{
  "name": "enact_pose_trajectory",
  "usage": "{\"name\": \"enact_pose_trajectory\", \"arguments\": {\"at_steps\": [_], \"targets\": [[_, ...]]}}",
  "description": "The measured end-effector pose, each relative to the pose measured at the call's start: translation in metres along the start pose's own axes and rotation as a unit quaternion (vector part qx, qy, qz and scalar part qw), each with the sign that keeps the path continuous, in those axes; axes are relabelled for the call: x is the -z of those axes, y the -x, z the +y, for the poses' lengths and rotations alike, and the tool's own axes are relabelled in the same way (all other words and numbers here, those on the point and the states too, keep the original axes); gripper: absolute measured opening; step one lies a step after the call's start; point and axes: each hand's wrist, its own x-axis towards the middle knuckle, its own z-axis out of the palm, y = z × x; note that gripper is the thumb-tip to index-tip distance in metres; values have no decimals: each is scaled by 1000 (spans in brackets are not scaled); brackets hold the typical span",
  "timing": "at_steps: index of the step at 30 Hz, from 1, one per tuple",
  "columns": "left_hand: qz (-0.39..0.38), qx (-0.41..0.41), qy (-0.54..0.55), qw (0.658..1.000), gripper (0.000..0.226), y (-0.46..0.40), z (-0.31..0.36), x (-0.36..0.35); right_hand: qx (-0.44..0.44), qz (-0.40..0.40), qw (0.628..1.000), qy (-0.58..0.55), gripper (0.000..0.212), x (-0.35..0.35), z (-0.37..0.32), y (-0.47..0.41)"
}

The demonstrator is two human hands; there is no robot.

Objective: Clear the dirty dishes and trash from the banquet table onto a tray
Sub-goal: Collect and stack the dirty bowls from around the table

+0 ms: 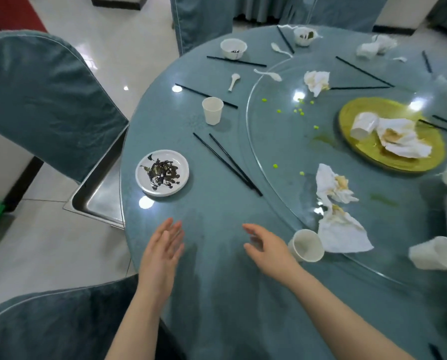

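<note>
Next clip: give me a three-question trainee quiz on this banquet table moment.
1. True or false: the left hand grips the small white saucer of dark scraps.
2. The white paper cup lying on its side beside the right hand opens toward: A) the camera, B) the yellow-green round plate, C) the steel tray.
3. What lies on the yellow-green plate?

Key
1. False; both hands hover open, holding nothing.
2. A.
3. A tipped white paper cup and a crumpled stained napkin.
</note>
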Motion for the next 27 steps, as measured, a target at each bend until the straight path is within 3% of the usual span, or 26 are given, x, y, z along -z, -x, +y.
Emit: {"name": "enact_pose_trajectory", "arguments": {"at_steps": [4, 12, 16, 19, 25, 27], "targets": [[-61, 38, -20, 997, 27, 41, -6, -32, -3, 65, 989, -134, 32, 42, 14, 67], [-185, 87, -108, 973, 29, 117, -46, -106, -95, 235, 942, -221, 32, 84, 102, 220], [-246, 110, -148, 951, 29, 155, -75, -144, -167, 345, 883, -270, 31, 88, 161, 295], [-274, 113, -170, 940, 29, 177, -91, -162, -251, 379, 837, -305, 19, 94, 206, 330], [-291, 106, -212, 927, 29, 207, -107, -183, -325, 390, 743, -436, 63, 139, 259, 305], [-285, 103, -219, 927, 29, 214, -108, -184, -337, 381, 725, -463, 60, 155, 272, 287]]}}
